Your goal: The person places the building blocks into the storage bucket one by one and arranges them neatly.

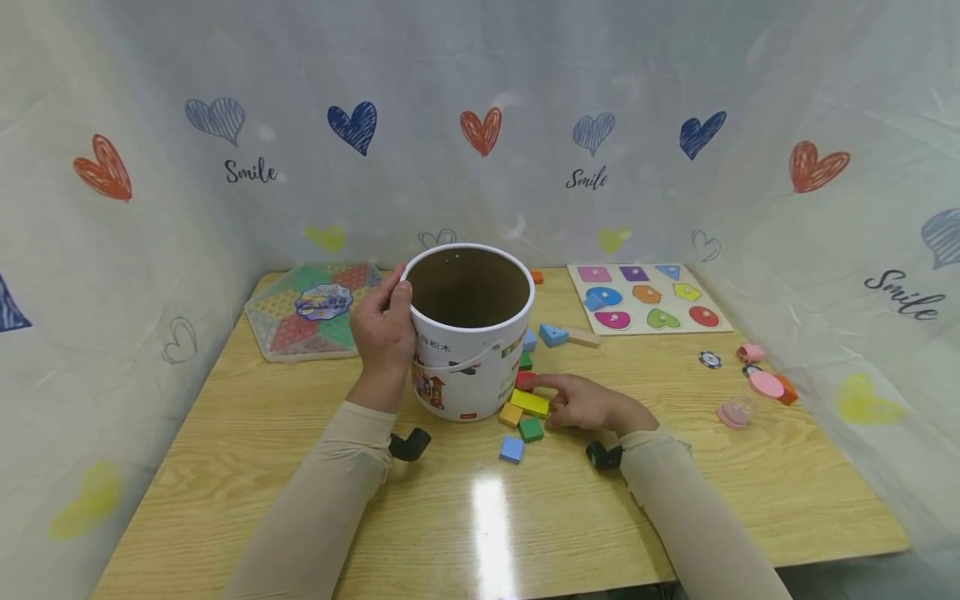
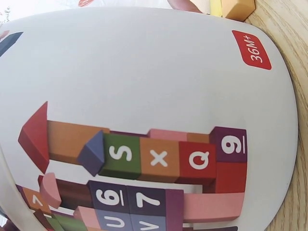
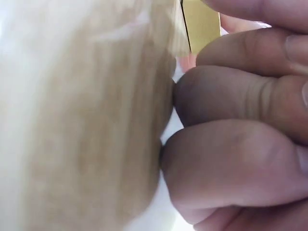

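A white bucket (image 1: pixel 468 379) with pictures of building blocks stands upright on the table, its open top facing up. My left hand (image 1: pixel 384 329) grips its left rim. To the right of the bucket, my right hand (image 1: pixel 588 404) reaches in among loose blocks. Its index finger extends to a red block (image 1: pixel 524 379), beside a yellow block (image 1: pixel 531 403). Whether finger and thumb pinch the red block is hidden. An orange block (image 1: pixel 511 415), a green block (image 1: pixel 531 430) and a blue block (image 1: pixel 512 450) lie nearer me. The left wrist view shows mostly the bucket's printed wall (image 2: pixel 144 77).
More blocks lie behind, including a blue triangle (image 1: pixel 553 335) and a wooden strip (image 1: pixel 582 337). A shape puzzle board (image 1: pixel 648 297) is at the back right, a patterned game board (image 1: pixel 307 310) at the back left. Small pink toys (image 1: pixel 765 383) sit near the right edge.
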`<action>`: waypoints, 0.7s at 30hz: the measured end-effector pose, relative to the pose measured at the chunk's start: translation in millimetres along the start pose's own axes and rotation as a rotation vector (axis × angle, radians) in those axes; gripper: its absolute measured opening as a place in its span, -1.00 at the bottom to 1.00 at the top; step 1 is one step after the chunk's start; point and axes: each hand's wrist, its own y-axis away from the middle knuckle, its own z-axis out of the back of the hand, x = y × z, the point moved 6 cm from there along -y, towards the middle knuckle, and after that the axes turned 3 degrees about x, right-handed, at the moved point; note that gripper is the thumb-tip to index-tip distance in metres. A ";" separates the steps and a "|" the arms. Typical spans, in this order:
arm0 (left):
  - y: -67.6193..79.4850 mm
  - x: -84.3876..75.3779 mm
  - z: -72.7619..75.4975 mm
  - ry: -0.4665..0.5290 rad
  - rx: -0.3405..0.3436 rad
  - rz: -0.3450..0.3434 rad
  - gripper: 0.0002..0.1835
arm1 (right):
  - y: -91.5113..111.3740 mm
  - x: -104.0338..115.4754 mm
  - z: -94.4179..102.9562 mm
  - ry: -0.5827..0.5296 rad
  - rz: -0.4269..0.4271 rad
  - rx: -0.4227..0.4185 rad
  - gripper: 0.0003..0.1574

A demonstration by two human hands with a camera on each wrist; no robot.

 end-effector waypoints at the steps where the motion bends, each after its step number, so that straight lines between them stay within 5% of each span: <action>1: -0.3 -0.1 -0.2 -0.001 -0.001 0.000 -0.61 | -0.7 1.1 0.4 0.029 -0.005 -0.006 -0.17; 9: -0.2 -1.3 -0.8 0.001 -0.012 -0.019 -0.63 | -8.7 0.1 1.1 0.170 -0.045 -0.093 -0.39; 21: 0.1 -3.2 0.3 0.001 -0.015 -0.019 -0.67 | 7.0 4.8 17.5 0.049 0.007 -0.124 -0.45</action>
